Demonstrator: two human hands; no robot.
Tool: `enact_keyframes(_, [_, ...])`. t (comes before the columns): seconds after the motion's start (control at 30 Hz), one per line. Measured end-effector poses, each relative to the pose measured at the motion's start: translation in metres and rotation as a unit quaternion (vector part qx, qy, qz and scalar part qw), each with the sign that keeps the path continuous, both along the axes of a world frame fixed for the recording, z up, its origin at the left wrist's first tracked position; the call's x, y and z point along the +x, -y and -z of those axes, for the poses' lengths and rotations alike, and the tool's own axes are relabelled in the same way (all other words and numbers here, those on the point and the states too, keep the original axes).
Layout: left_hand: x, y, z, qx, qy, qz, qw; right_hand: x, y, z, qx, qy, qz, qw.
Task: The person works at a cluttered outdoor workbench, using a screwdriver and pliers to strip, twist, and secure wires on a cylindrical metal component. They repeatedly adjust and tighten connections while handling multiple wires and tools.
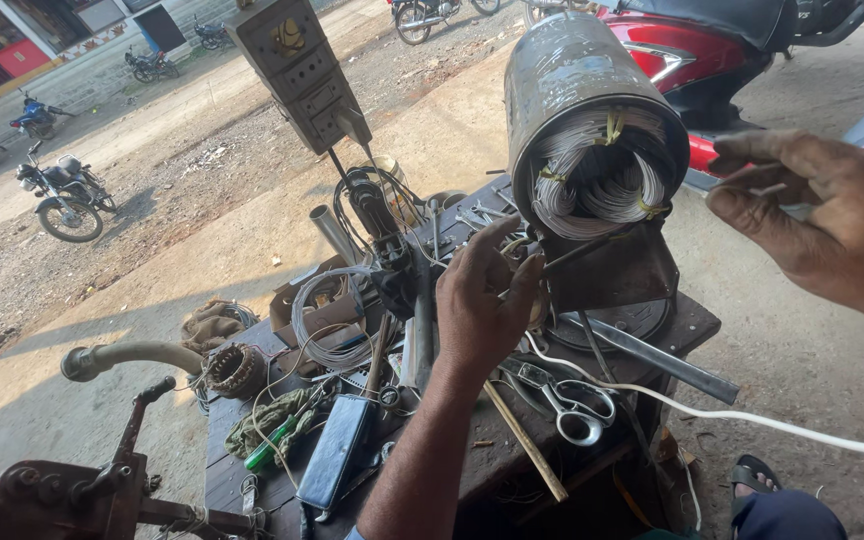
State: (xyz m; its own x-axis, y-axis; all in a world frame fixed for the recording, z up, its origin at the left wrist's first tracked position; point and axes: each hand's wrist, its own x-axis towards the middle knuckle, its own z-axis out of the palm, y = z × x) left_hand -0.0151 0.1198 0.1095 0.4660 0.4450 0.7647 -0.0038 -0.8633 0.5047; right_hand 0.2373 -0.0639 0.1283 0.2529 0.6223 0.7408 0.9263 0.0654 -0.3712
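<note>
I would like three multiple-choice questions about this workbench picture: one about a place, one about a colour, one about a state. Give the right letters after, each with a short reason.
1. Where do the scissors lie?
A. on the workbench, below the metal cylinder
B. on the ground beside the parked motorcycle
C. inside the cylinder

2. What colour is the wire winding inside the metal cylinder?
A. green
B. whitish
C. black

3. What is the state of the right hand?
A. flat on the workbench
B. closed around the scissors
C. raised beside the cylinder, fingers pinching a thin strand

Answers:
1. A, the scissors rest on the workbench top under the cylinder, near the left hand.
2. B, the coils at the open end look pale white, with small yellow ties.
3. C, the right hand is in the air to the cylinder's right, fingertips together on something thin.
</note>
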Motion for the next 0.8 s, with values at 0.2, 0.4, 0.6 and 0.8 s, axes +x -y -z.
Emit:
enact_keyframes(0.2, [-0.035, -0.016, 0.021, -0.057, -0.032, -0.026, 0.998, 0.000, 0.029, 0.072, 0.010, -0.070, 0.013, 0.997])
enact_keyframes(0.4, [-0.086, -0.041, 0.075, -0.154, 0.005, -0.084, 0.984, 0.011, 0.059, 0.170, -0.035, -0.080, 0.067, 0.994])
enact_keyframes(0.6, [-0.130, -0.036, 0.157, -0.205, -0.117, -0.182, 0.955, -0.018, 0.084, 0.251, -0.178, -0.164, 0.042, 0.969])
enact_keyframes(0.8, [-0.146, -0.028, 0.183, -0.131, -0.205, -0.192, 0.951, -0.089, 0.064, 0.237, -0.279, -0.130, 0.008, 0.951])
